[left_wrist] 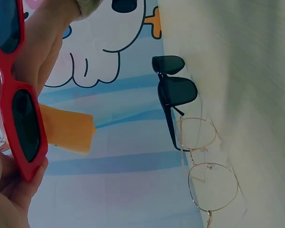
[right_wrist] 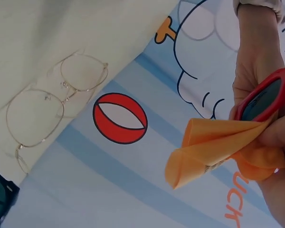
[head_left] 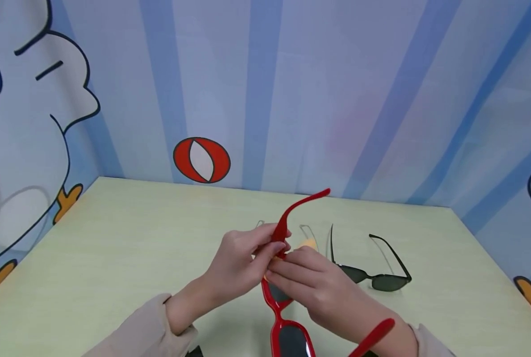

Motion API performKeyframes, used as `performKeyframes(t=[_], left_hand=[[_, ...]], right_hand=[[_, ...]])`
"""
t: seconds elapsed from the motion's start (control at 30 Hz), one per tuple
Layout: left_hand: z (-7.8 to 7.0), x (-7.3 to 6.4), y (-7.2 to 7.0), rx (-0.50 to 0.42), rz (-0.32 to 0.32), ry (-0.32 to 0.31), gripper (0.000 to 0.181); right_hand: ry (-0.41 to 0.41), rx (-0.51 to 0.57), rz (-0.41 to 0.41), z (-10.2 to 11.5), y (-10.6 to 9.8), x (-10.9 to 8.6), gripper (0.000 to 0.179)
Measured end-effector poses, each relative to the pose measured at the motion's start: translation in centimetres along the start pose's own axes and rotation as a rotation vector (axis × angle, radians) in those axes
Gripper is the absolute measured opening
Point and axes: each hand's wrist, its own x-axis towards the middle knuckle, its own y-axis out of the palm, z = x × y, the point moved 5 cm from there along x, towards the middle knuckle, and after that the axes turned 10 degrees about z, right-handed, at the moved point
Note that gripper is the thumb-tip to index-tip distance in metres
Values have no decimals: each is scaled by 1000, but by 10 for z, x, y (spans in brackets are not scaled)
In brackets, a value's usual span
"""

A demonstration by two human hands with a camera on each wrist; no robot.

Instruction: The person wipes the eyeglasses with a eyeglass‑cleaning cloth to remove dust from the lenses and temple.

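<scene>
Red-framed sunglasses [head_left: 277, 313] with dark lenses are held up over the table, one lens above the other. My left hand [head_left: 236, 263] pinches them near the hinge of the upper temple, which sticks up past the fingers. My right hand [head_left: 321, 285] grips an orange cloth [right_wrist: 213, 142] against the same end of the frame. In the right wrist view the cloth is folded and its loose part hangs out from the fingers beside a dark lens. The fingers hide much of the upper lens in the head view.
Black sunglasses [head_left: 387, 282] lie on the pale table [head_left: 158, 238] to the right, temples pointing up. Thin wire-rimmed glasses [left_wrist: 213, 187] rest beside them, mostly hidden behind my hands in the head view. A blue striped backdrop [head_left: 310, 99] with cartoon prints stands behind the table.
</scene>
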Motion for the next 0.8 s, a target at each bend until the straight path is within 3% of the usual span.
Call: performKeyframes(t=[0.1, 0.33, 0.47, 0.6, 0.8], left_hand=[[-2, 0, -1, 9, 6, 6, 22], [-6, 3, -2, 65, 12, 50, 20], [-7, 3, -2, 69, 21, 64, 25], [-7, 3, -4, 53, 22, 60, 26], [-7, 4, -4, 30, 12, 66, 20]], right_hand=[[-53, 111, -54, 0, -1, -1, 21], [-133, 295, -83, 3, -1, -6, 25], [-136, 289, -73, 2, -3, -9, 28], [-109, 205, -66, 1, -6, -13, 30], [-94, 41, -139, -4, -8, -10, 33]])
